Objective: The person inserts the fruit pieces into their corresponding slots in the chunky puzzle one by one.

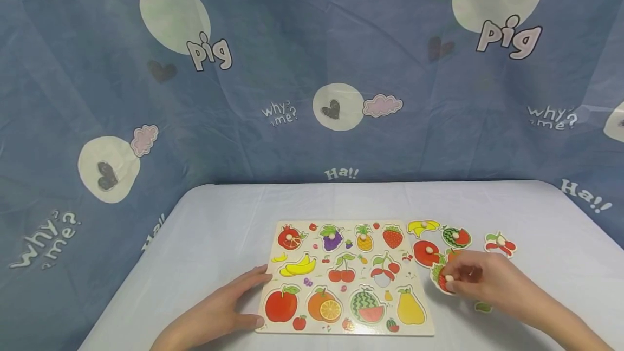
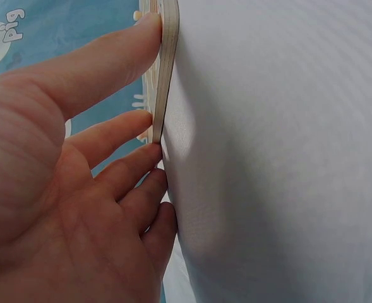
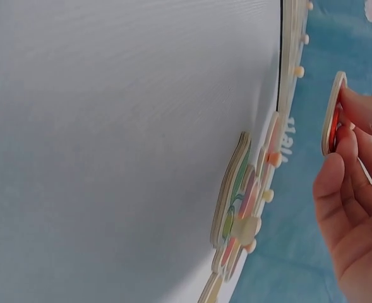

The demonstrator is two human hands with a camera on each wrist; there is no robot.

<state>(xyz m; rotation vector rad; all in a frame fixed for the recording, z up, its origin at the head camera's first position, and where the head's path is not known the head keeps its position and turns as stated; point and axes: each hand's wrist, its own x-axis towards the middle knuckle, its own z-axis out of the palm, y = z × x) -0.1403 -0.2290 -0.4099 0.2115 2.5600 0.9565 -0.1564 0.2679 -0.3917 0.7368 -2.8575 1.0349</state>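
A wooden fruit puzzle board (image 1: 358, 280) lies flat on the white table. Knobbed pomegranate (image 1: 291, 238), grape (image 1: 332, 239) and pineapple (image 1: 364, 239) pieces sit in its top row. My left hand (image 1: 214, 307) touches the board's left edge with fairly straight fingers; in the left wrist view, the thumb (image 2: 110, 63) reaches onto that edge. Beside the board's right side, my right hand (image 1: 492, 286) pinches a strawberry puzzle piece (image 1: 438, 280) by its knob. The right wrist view shows this piece (image 3: 332, 117) edge-on, held off the table.
Right of the board lie a banana piece (image 1: 423, 226), a watermelon piece (image 1: 457, 238), an apple piece (image 1: 425, 253) and a cherry piece (image 1: 500, 244). An orange piece (image 1: 453, 254) and a green-tipped piece (image 1: 483, 307) are partly hidden by the right hand. A patterned blue cloth (image 1: 292, 150) hangs behind.
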